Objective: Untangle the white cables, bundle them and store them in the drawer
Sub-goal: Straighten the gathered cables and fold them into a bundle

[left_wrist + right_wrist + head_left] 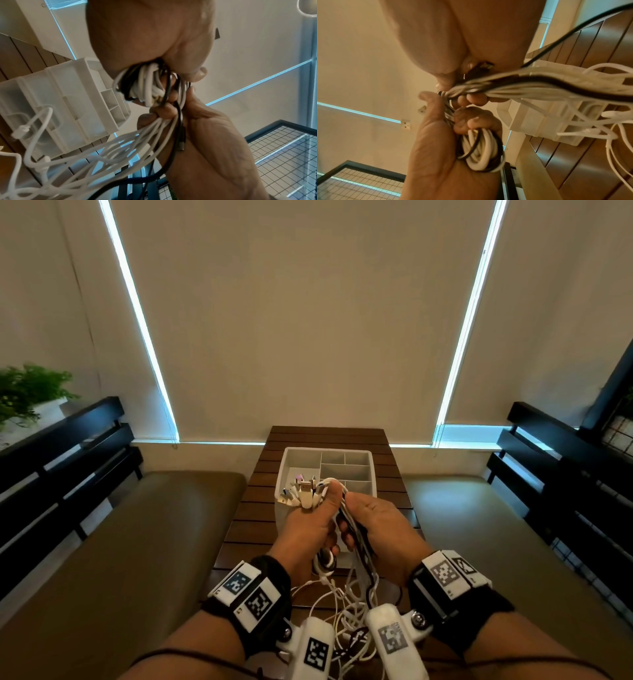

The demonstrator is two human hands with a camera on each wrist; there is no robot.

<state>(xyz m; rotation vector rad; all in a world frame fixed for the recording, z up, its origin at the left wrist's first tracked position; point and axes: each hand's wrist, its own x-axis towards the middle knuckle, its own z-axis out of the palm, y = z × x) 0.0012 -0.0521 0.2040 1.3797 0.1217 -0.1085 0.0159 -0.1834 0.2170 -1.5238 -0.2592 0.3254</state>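
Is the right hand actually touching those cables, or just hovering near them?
Touching. The right wrist view shows the right hand with its fingers curled round the cables; the head view shows the same grip.

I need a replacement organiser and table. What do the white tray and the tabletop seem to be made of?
The white tray: apparently moulded plastic, matte and slightly translucent, with thin moulded dividers. The tabletop: apparently dark brown wood slats with a faint sheen and visible grooves between boards, though a laminate cannot be ruled out.
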